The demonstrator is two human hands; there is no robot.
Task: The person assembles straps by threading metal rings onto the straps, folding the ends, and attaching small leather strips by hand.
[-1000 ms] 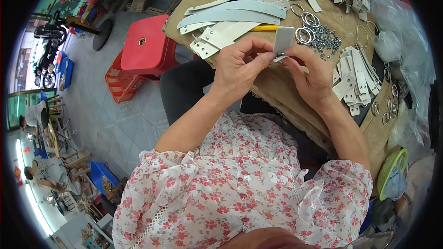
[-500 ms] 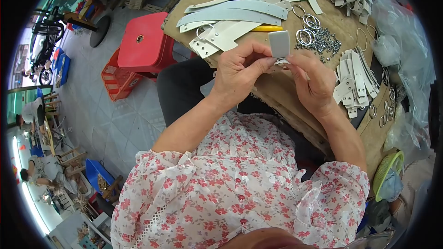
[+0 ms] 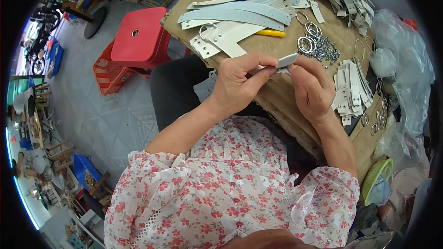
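Observation:
Near the table's edge, both hands meet at a short grey-white strap piece (image 3: pixel 287 60). My left hand (image 3: pixel 240 80) pinches its left side between thumb and fingers. Closed on its right side is my right hand (image 3: pixel 314 85). The strap's upper flap is seen nearly edge-on, and its lower part is mostly hidden by the fingers. Just beyond lie metal rings (image 3: pixel 306 44), a heap of small metal studs or rivets (image 3: pixel 326 50) and a yellow tool or handle (image 3: pixel 271 32).
Long white and pale-blue strips (image 3: pixel 235 13) cover the far left of the round table (image 3: pixel 277 97). Punched white straps (image 3: pixel 353 85) are stacked at right, beside a plastic bag (image 3: pixel 406 69). A red stool (image 3: pixel 140 34) stands left; a green basket (image 3: pixel 377 182) sits lower right.
The strap's flap, upright earlier, has tilted over and now looks much flatter. Both hands keep their hold on it, with the right fingers higher along the flap. The view has shifted slightly.

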